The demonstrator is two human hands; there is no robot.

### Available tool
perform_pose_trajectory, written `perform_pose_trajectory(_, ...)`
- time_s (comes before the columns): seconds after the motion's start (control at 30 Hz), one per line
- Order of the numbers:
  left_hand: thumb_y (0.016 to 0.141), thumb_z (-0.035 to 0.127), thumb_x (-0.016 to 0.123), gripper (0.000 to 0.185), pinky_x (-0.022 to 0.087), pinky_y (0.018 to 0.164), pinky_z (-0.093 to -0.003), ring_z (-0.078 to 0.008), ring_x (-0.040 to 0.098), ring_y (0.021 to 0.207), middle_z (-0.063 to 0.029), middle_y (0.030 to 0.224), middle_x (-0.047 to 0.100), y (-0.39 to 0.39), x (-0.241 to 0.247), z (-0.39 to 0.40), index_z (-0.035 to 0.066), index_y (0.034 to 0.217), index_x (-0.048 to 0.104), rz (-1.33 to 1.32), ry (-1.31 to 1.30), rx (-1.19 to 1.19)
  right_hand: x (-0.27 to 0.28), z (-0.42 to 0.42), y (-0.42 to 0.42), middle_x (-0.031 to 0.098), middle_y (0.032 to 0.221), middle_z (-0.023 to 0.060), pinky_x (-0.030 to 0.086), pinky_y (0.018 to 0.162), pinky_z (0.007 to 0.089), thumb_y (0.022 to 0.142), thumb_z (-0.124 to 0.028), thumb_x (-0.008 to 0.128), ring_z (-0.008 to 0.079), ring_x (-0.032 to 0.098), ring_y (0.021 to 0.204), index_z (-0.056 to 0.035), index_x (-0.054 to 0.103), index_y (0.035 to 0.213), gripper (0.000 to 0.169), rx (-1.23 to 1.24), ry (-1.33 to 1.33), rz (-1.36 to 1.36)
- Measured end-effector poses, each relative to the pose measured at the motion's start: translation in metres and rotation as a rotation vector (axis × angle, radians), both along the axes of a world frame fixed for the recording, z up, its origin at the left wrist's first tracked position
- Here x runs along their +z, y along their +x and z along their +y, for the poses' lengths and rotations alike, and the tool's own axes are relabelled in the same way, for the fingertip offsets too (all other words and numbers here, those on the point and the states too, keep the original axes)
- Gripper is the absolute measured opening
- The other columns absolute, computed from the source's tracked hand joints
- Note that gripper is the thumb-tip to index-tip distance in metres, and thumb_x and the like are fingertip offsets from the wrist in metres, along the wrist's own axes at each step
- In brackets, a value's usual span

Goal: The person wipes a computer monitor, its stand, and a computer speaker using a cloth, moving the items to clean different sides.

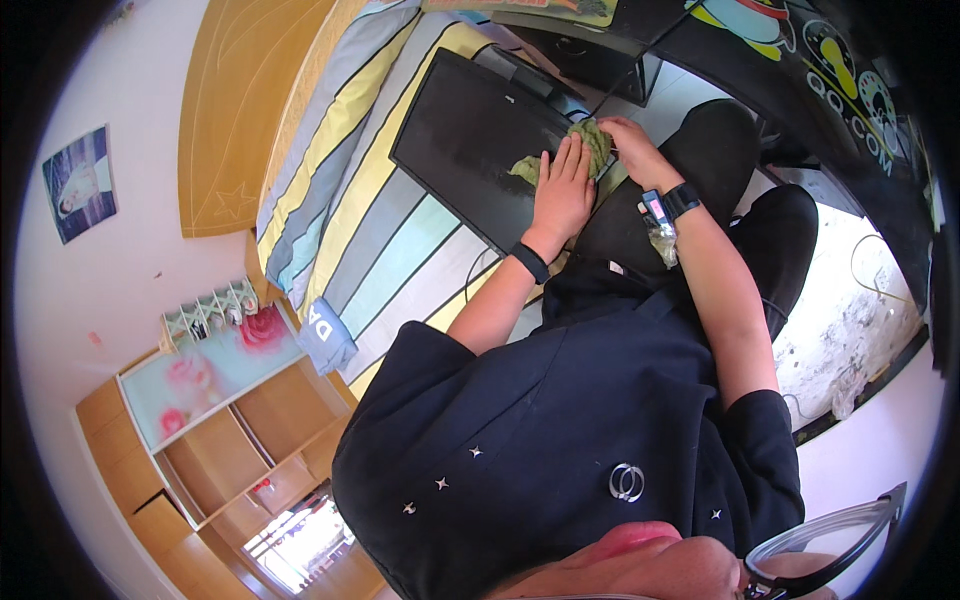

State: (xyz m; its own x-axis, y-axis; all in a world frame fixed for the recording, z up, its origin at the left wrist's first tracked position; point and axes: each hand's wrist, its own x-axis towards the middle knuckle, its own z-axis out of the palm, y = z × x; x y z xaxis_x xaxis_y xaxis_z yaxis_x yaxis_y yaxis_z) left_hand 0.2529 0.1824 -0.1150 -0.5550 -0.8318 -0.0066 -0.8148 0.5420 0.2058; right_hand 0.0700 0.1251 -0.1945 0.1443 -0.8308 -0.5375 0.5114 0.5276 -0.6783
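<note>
A black flat-screen monitor (480,135) lies tilted on the striped bedding, close to my legs. A bunched green cloth (592,142) rests on its near right part, with one end trailing over the dark panel. My left hand (566,195) presses flat on the cloth, palm down and fingers close together. At the monitor's right corner, my right hand (634,150) has its curled fingertips against the cloth. Whether they grip the cloth or the monitor's edge is hidden. Dark wet-looking smears show on the panel beside the cloth.
Striped bedding (405,225) spreads under and left of the monitor. A black desk (787,67) with printed stickers overhangs my knees, and a dark cable (637,60) runs down towards the monitor. A small device (656,206) hangs at my right wristband. A folded blue cloth (328,335) lies on the bed.
</note>
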Motion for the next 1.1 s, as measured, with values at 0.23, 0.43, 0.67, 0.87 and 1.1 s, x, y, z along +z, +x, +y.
perform_pose_trajectory(0.23, 0.095, 0.02, 0.067, 0.057, 0.029, 0.126, -0.0541, -0.0288, 0.038, 0.154, -0.0098, 0.164, 0.045, 0.021, 0.011, 0.005, 0.01, 0.15, 0.054, -0.074, -0.013, -0.25, 0.024, 0.006, -0.007, 0.074, 0.115, 0.0113, 0.051, 0.094, 0.0316, 0.102, -0.023, 0.064, 0.0186, 0.067, 0.111, 0.0009, 0.069, 0.117, 0.029, -0.012, 0.02, 0.026)
perform_pose_trajectory(0.43, 0.094, 0.017, 0.066, 0.059, 0.028, 0.127, -0.0537, -0.0285, 0.039, 0.154, -0.01, 0.164, 0.045, 0.026, 0.016, 0.009, 0.009, 0.151, 0.053, -0.062, 0.016, -0.294, 0.023, 0.008, -0.006, 0.074, 0.117, 0.0115, 0.051, 0.096, 0.0317, 0.102, -0.021, 0.066, 0.0195, 0.069, 0.11, 0.002, 0.07, 0.117, 0.028, -0.004, 0.004, -0.011)
perform_pose_trajectory(0.67, 0.1, 0.025, 0.059, 0.058, 0.026, 0.127, -0.0548, -0.0306, 0.037, 0.155, -0.0153, 0.164, 0.046, 0.003, -0.001, -0.045, 0.004, 0.154, 0.051, -0.061, -0.11, -0.012, 0.008, 0.008, -0.001, 0.073, 0.12, 0.0098, 0.049, 0.101, 0.0322, 0.107, -0.032, 0.061, 0.0183, 0.066, 0.112, 0.004, 0.068, 0.121, 0.04, -0.04, -0.087, 0.132)
perform_pose_trajectory(0.87, 0.107, 0.03, 0.049, 0.056, 0.027, 0.126, -0.0566, -0.0331, 0.035, 0.156, -0.0186, 0.165, 0.044, 0.037, -0.02, -0.106, 0.0, 0.154, 0.049, -0.121, -0.178, 0.248, 0.03, 0.009, 0.003, 0.07, 0.127, 0.0167, 0.047, 0.105, 0.0336, 0.11, -0.045, 0.056, 0.0232, 0.065, 0.121, 0.0064, 0.064, 0.128, 0.055, -0.032, 0.008, 0.048)
perform_pose_trajectory(1.1, 0.099, 0.016, 0.06, 0.058, 0.027, 0.127, -0.0558, -0.0363, 0.035, 0.156, -0.0186, 0.165, 0.043, -0.012, 0.002, -0.038, 0.003, 0.154, 0.049, 0.031, 0.013, -0.104, 0.018, 0.009, -0.004, 0.068, 0.132, 0.0128, 0.045, 0.105, 0.0339, 0.109, -0.051, 0.055, 0.0205, 0.06, 0.124, 0.003, 0.062, 0.137, 0.061, 0.009, 0.012, 0.046)
